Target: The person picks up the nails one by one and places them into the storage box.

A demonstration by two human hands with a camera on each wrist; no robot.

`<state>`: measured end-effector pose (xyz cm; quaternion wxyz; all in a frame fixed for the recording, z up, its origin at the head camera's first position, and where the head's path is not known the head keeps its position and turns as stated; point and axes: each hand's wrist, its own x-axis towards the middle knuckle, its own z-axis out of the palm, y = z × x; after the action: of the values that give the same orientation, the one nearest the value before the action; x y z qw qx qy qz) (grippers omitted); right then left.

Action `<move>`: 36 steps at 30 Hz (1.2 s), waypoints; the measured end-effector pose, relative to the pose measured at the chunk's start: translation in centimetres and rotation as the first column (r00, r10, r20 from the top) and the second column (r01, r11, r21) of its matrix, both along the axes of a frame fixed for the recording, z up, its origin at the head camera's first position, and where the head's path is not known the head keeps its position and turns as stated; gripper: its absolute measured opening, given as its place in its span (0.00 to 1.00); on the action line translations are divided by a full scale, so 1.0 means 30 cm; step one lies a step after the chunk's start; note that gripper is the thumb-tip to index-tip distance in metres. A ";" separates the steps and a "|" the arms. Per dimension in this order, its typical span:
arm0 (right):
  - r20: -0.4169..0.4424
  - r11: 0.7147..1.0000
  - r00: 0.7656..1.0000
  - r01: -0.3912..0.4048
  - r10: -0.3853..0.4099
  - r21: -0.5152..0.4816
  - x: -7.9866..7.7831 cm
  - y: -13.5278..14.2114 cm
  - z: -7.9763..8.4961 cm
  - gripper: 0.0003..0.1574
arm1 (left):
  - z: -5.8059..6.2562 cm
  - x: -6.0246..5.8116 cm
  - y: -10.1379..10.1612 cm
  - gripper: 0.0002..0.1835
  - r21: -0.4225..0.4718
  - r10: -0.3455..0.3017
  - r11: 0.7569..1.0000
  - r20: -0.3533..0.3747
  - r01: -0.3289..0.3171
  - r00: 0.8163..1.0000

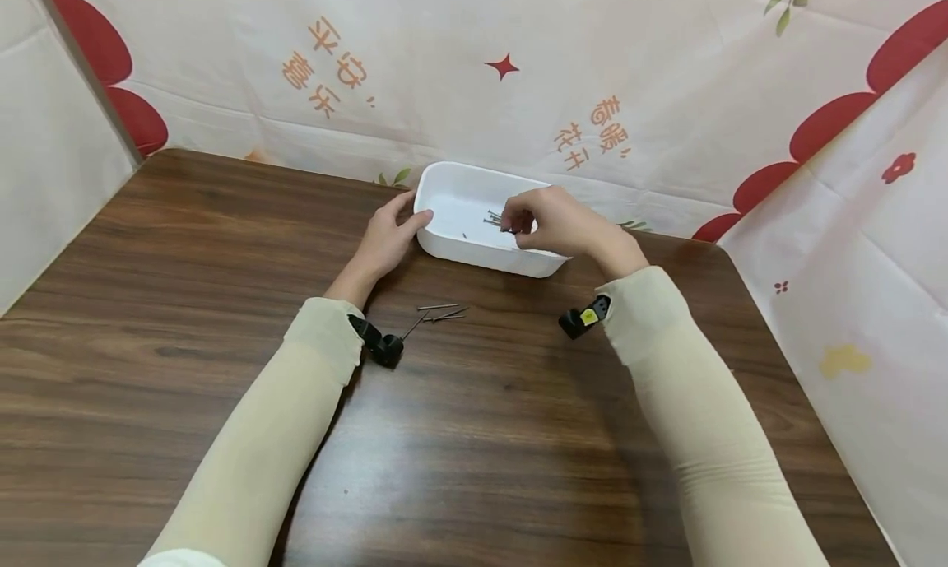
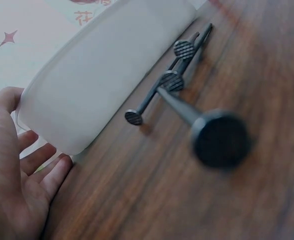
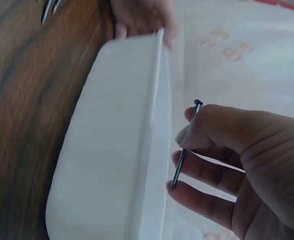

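Note:
My left hand (image 1: 385, 239) grips the left end of a white plastic bin (image 1: 480, 253), its thumb over the rim and the other fingers along the outside of the end wall. Above the bin's right half, my right hand (image 1: 559, 221) pinches a metal nail (image 3: 179, 168) between thumb and fingers, head up and point slanting down in the right wrist view. Several nails (image 1: 492, 219) lie inside the bin, partly hidden behind the right hand. On the table in front of it lie several loose nails (image 1: 439, 307); one large nail head (image 2: 221, 140) looms close to the left wrist camera.
The brown wood-grain table (image 1: 474, 435) reaches back to a printed white curtain (image 1: 444, 73) just behind the bin. Black wrist cameras hang below both cuffs, the left camera (image 1: 387, 350) beside the loose nails, the right camera (image 1: 578, 322) over bare wood.

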<state>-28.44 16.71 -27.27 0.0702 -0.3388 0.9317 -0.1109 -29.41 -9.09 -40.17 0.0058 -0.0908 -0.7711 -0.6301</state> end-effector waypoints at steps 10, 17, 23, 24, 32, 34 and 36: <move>0.017 0.995 0.997 0.076 -0.077 0.067 -0.153 0.034 -0.031 0.06 | 0.003 0.001 0.002 0.34 -0.001 0.008 1.000 0.007 -0.008 1.000; 0.024 0.989 0.993 0.111 -0.114 0.097 -0.226 0.019 -0.063 0.07 | 0.004 0.001 -0.001 0.34 0.000 0.005 1.000 -0.008 -0.005 1.000; 0.032 0.984 0.991 0.122 -0.127 0.127 -0.266 0.006 -0.111 0.09 | -0.001 -0.003 -0.002 0.34 0.009 0.003 1.000 -0.009 -0.003 1.000; 0.035 0.983 0.991 0.123 -0.129 0.135 -0.269 0.004 -0.119 0.09 | -0.002 -0.004 -0.002 0.34 0.011 0.004 1.000 -0.009 -0.004 1.000; 0.035 0.969 0.987 0.149 -0.159 0.199 -0.287 0.002 -0.161 0.08 | -0.006 -0.005 -0.005 0.34 0.011 0.007 1.000 -0.005 -0.007 1.000; 0.035 0.965 0.986 0.154 -0.165 0.211 -0.297 0.007 -0.176 0.08 | -0.006 -0.006 -0.005 0.34 0.010 0.007 1.000 0.000 -0.007 1.000; 0.031 0.964 0.986 0.153 -0.164 0.217 -0.305 0.009 -0.187 0.09 | -0.005 -0.007 -0.005 0.34 0.009 0.008 1.000 0.004 -0.008 1.000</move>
<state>-37.60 16.96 -32.87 0.1195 -0.2509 0.9603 -0.0236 -29.63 -9.23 -40.33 0.0071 -0.0863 -0.7687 -0.6337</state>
